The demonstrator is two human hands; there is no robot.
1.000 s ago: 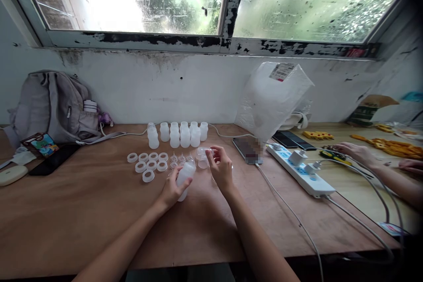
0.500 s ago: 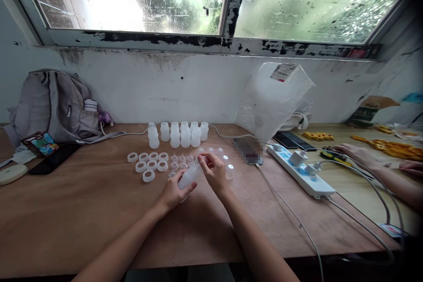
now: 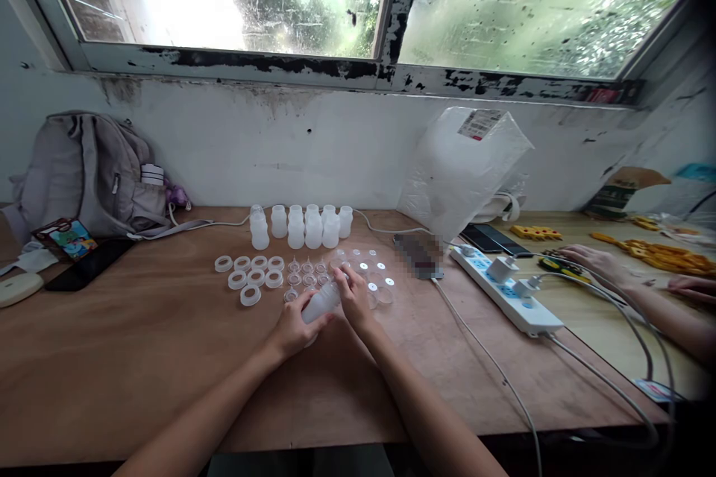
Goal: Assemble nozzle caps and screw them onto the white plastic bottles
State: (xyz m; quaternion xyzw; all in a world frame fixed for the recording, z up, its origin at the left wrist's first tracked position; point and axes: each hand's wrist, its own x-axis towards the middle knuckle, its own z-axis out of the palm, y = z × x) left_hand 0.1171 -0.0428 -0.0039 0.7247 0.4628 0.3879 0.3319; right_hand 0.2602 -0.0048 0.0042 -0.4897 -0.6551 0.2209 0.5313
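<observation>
A frosted white bottle (image 3: 321, 304) lies tilted in my left hand (image 3: 294, 326), whose fingers and thumb wrap round its body. My right hand (image 3: 353, 297) has its fingers closed at the bottle's upper end; what they pinch there is too small to make out. Left of my hands lie several white rings (image 3: 250, 295) and, nearer, several clear nipple-like parts (image 3: 307, 268). Several clear caps (image 3: 385, 294) lie just right of my right hand. Behind them stand several frosted bottles (image 3: 296, 232) in rows; the leftmost front one (image 3: 259, 231) has a clear top.
On the wooden table (image 3: 139, 358) are a grey backpack (image 3: 83, 171), a black phone (image 3: 89, 265), a blurred device (image 3: 419, 256) with a cable and a white power strip (image 3: 506, 291). A plastic bag (image 3: 464, 164) leans on the wall. Another person's hand (image 3: 596, 262) rests at the right.
My right hand has moved slightly left and down along the bottle's upper end, uncovering more clear caps. My left hand still holds the bottle.
</observation>
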